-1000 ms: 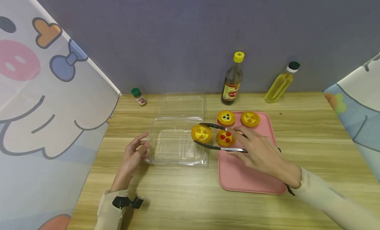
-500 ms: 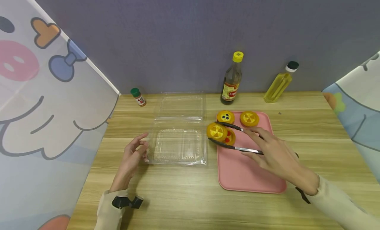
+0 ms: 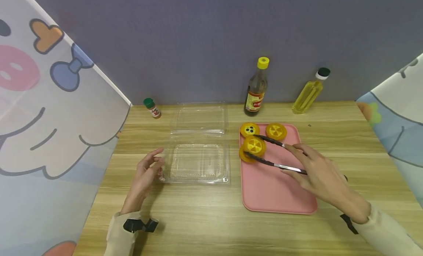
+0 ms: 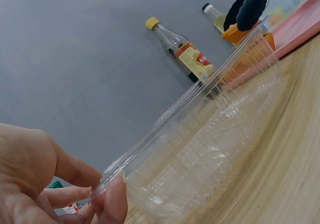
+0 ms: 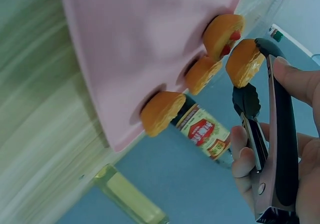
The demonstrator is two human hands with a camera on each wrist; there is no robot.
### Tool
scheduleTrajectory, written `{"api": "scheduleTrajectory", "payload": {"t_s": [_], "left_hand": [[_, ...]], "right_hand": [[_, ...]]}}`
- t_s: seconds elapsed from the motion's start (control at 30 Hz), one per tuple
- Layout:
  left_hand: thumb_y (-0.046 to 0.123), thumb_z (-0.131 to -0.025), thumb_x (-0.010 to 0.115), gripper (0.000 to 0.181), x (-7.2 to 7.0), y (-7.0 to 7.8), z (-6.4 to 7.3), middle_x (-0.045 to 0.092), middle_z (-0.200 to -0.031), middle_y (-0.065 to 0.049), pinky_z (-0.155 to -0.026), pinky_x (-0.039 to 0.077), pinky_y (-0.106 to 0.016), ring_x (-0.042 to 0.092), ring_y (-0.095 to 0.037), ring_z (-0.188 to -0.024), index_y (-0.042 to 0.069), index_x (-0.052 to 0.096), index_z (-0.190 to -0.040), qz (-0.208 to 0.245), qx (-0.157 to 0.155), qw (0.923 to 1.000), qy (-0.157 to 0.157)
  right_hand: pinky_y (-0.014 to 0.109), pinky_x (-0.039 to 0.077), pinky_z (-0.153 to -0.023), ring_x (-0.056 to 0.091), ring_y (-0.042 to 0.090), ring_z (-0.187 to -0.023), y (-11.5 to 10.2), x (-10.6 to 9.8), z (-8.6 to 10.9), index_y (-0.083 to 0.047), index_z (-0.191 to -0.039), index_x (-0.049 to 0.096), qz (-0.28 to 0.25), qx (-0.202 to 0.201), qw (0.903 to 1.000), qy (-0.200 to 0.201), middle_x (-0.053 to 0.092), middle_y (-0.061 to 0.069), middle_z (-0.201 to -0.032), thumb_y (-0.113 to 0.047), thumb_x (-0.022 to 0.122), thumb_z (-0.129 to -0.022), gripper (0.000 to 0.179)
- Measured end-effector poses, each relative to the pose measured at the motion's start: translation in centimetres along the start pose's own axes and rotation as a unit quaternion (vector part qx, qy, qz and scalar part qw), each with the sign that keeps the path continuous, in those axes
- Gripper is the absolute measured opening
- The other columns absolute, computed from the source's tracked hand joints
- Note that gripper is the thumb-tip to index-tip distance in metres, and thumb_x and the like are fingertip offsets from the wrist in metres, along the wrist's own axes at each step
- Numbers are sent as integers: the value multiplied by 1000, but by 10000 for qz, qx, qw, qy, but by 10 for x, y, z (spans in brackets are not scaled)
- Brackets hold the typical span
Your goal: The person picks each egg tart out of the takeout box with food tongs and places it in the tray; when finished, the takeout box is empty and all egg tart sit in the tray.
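Observation:
My right hand [image 3: 320, 177] grips a pair of black-tipped metal tongs [image 5: 280, 134]. Between the tong tips is a tart with yellow wedge topping [image 3: 254, 145], raised above the pink tray [image 3: 275, 197]. Beneath it, largely covered in the head view, lies a red-topped tart [image 5: 222, 34]. A blueberry-dotted tart [image 3: 249, 129] and another wedge-topped tart [image 3: 275, 131] sit at the tray's back. My left hand [image 3: 145, 175] pinches the left rim of a clear plastic container [image 4: 200, 154], which lies open on the table with nothing in its base.
Behind the tray stands a dark sauce bottle with a yellow cap [image 3: 255, 92]. A yellow oil bottle [image 3: 308, 96] is at the back right, and a green-capped spice jar [image 3: 152, 108] at the back left. The container's lid [image 3: 199, 118] lies flat toward the wall.
My right hand has moved to the right with the tongs, carrying the wedge-topped tart from the container's right edge to over the tray. My left hand stays at the container's rim.

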State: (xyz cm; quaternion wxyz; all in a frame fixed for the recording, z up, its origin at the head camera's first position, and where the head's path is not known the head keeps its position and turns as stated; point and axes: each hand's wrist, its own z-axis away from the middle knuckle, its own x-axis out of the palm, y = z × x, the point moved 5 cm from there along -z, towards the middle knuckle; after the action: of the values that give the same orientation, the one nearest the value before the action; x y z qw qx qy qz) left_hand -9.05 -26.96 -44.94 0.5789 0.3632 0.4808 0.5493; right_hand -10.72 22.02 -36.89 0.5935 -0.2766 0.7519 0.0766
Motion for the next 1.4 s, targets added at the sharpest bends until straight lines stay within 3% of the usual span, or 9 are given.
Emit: {"api": "scheduleTrajectory", "payload": {"t_s": [0.2, 0.4, 0.83, 1.4], "left_hand": [[7, -109, 50, 49, 0, 2, -1, 52, -109, -5, -60, 54, -24, 50, -9, -69, 9, 40, -157, -89, 0, 10000, -21], [6, -108, 48, 50, 0, 3, -2, 53, -108, -4, -59, 54, -25, 50, -10, -68, 11, 40, -157, -66, -2, 10000, -26], [7, -109, 48, 51, -1, 1, -4, 53, -107, -4, -58, 53, -23, 49, -8, -66, 9, 39, -158, -17, -1, 10000, -17], [11, -110, 49, 50, 0, 0, -2, 58, -101, -1, -56, 54, -24, 52, -9, -64, 8, 38, -158, -84, 38, 9999, -58]], "right_hand": [[23, 36, -45, 57, 13, -68, 9, -2, 9, -14, -143, 61, 22, 51, 10000, -81, 63, 9, -128, -34, 90, -79, 73], [22, 32, -44, 57, 13, -65, 22, -4, 19, -13, -145, 60, 48, 286, 9995, -133, 63, 10, -131, -35, 91, -79, 76], [21, 32, -43, 49, 5, -63, 42, -1, 33, -11, -142, 61, 83, 417, 9990, -150, 63, 11, -129, -30, 92, -77, 75], [20, 35, -43, 65, 18, -74, 50, 4, 42, -10, -142, 61, -14, 596, 9977, -317, 63, 9, -125, -26, 93, -76, 75]]}}
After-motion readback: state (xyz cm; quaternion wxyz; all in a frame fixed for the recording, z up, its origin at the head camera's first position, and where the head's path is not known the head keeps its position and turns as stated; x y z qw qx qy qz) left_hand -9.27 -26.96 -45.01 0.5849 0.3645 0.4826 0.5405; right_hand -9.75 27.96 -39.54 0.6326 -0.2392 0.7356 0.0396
